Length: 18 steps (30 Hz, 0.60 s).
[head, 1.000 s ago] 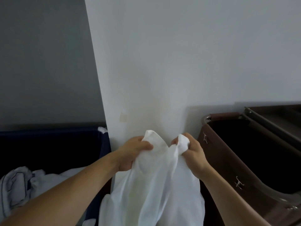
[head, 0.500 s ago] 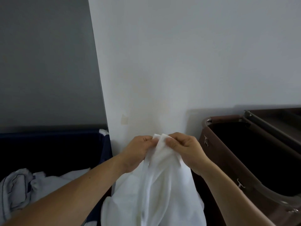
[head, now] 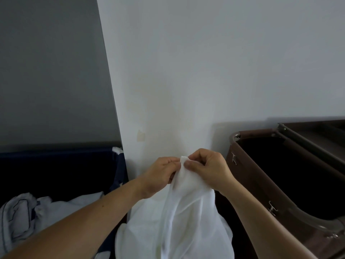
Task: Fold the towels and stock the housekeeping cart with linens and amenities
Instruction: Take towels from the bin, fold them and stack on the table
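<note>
Towel white, thin, hanging bunched

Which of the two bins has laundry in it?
The dark blue bin on the left: crumpled pale linens lie heaped in it. The brown bin on the right shows only a dark inside.

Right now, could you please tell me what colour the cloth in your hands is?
The cloth is white; head view.

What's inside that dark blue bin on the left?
Crumpled pale linens, one piece edged with dark piping, lie in the blue bin. Its bottom is hidden beneath them, and the left forearm covers the near part.
</note>
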Each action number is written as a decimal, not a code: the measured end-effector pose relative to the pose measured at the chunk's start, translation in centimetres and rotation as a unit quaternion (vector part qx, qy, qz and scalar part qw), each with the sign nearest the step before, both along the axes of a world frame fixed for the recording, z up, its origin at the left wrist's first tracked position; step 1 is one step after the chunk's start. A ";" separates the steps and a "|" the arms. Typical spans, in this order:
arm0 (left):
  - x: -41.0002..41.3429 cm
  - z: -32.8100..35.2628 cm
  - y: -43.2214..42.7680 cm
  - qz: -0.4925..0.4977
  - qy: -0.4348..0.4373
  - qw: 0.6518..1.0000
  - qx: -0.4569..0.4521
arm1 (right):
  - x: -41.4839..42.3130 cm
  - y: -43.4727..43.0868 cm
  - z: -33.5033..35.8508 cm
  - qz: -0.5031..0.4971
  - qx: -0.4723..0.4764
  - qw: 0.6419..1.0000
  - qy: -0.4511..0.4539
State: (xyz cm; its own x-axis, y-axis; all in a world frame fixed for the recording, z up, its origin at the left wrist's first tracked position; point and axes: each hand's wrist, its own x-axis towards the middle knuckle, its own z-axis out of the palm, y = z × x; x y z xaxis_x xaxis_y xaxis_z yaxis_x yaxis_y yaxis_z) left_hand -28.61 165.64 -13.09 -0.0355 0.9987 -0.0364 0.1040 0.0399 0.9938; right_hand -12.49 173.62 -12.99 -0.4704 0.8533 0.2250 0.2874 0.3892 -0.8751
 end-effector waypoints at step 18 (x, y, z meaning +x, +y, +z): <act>-0.5 1.3 0.8 0.092 0.293 0.948 0.086 | -0.8 0.6 1.9 -0.004 0.139 0.989 -0.041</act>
State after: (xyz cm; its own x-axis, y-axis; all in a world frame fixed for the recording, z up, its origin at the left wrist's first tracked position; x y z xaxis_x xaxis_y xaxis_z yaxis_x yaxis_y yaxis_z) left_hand -29.11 166.44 -11.83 -0.1738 0.9629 0.2066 0.6473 -0.0464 0.7608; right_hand -13.24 174.20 -11.08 -0.4904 0.7675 0.4128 0.3564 0.6089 -0.7087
